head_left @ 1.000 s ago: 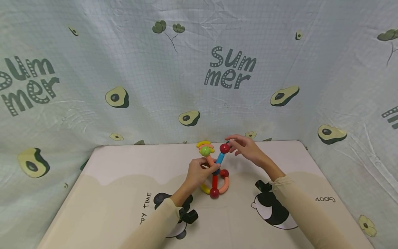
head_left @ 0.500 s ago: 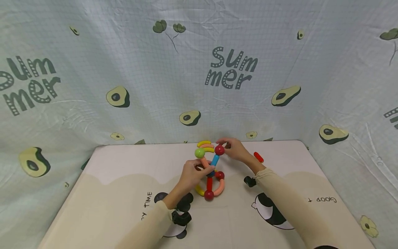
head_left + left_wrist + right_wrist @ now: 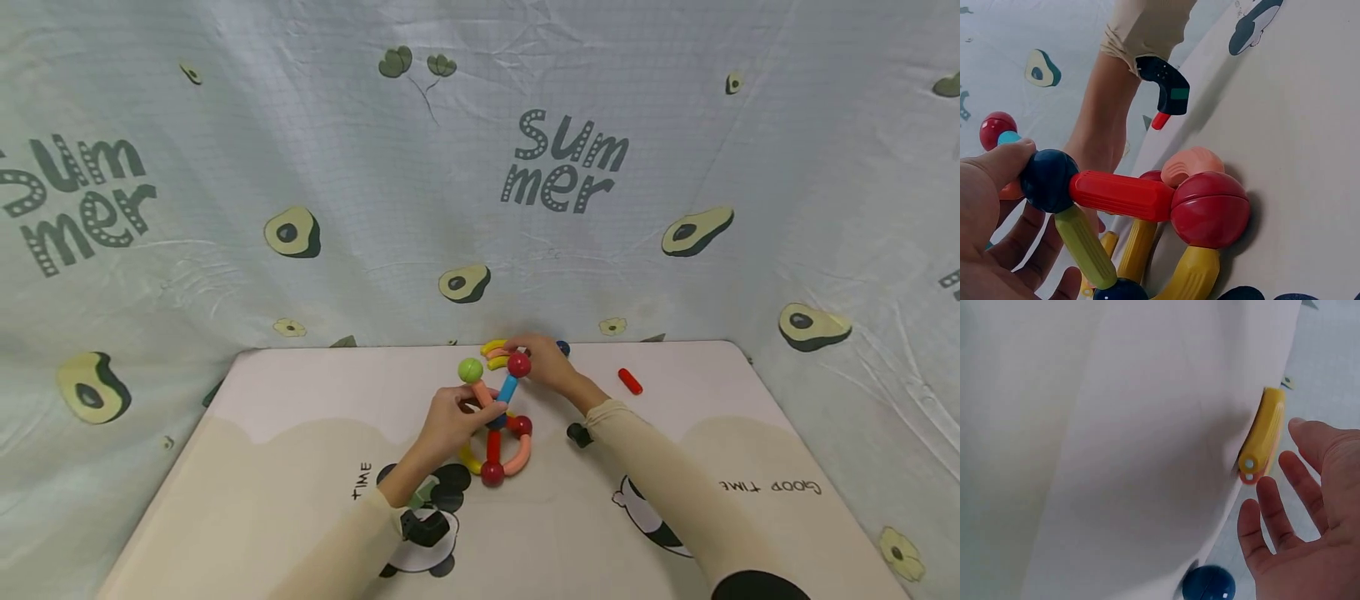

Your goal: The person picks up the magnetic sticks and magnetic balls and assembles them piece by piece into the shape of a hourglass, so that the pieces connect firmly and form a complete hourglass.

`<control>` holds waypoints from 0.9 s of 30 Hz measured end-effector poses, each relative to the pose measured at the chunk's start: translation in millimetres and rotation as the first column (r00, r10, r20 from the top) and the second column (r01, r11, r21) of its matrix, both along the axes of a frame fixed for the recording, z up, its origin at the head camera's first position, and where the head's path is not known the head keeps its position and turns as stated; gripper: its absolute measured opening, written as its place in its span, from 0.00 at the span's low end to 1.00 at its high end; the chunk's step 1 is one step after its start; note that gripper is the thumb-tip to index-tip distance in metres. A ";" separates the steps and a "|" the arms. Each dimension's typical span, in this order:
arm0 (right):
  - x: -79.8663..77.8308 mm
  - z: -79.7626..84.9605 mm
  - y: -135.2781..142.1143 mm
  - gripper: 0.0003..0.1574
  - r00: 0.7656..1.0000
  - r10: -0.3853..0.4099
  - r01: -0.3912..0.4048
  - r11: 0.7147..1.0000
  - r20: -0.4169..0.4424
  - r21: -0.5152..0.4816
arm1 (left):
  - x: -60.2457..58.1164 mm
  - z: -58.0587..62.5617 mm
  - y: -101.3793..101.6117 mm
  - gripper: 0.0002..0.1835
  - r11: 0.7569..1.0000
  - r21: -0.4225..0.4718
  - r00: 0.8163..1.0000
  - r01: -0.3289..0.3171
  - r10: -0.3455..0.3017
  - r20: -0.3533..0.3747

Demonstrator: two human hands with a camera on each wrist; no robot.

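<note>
My left hand (image 3: 453,417) pinches the dark blue ball (image 3: 1050,181) of a magnetic stick-and-ball structure. Up from that ball branch a pink rod topped by a green ball (image 3: 470,370) and a light blue rod (image 3: 507,389) topped by a red ball (image 3: 518,364). Below it, a red rod (image 3: 1124,196) runs to another red ball (image 3: 1210,210), part of a base ring with yellow curved rods (image 3: 1191,272) and a pink curved rod (image 3: 1191,164). Behind the structure, my right hand (image 3: 1316,512) reaches with fingers spread beside loose yellow and pink curved rods (image 3: 1263,434).
A loose red rod (image 3: 630,382) lies on the right of the table (image 3: 285,467). Near its back edge sits a loose blue ball (image 3: 1209,583). A hanging cloth (image 3: 390,192) with avocado prints rises right behind the table.
My right hand has moved left from beside the upper red ball to the curved rods, bringing the loose red rod and blue ball into view. The held structure has shifted slightly left.
</note>
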State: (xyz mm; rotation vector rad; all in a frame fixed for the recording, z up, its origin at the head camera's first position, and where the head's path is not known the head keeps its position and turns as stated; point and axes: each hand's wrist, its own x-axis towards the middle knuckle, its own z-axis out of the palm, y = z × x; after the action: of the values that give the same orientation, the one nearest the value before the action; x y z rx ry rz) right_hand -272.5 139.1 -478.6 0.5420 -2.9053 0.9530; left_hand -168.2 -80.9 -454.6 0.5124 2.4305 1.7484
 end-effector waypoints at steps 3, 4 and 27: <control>-1.8 -0.7 -4.2 0.19 1.000 0.021 -0.021 0.999 -0.014 0.036 | -0.7 -0.8 0.0 0.13 1.000 0.008 1.000 0.002 -0.002 -0.004; -2.4 -1.4 -5.2 0.19 0.999 0.031 -0.030 0.998 -0.021 0.052 | -0.7 -0.9 0.0 0.13 1.000 0.009 1.000 0.002 -0.002 -0.004; -12.6 12.5 2.0 0.12 0.985 0.092 -0.130 0.952 0.144 0.279 | -4.9 -0.9 6.7 0.13 0.999 0.040 0.999 -0.037 0.036 0.019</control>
State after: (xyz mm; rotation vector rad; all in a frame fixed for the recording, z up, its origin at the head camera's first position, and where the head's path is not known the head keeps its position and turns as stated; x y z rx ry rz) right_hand -285.2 141.2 -466.2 0.6900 -3.1844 0.5955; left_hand -173.2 -74.2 -455.5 0.4567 2.4119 1.8118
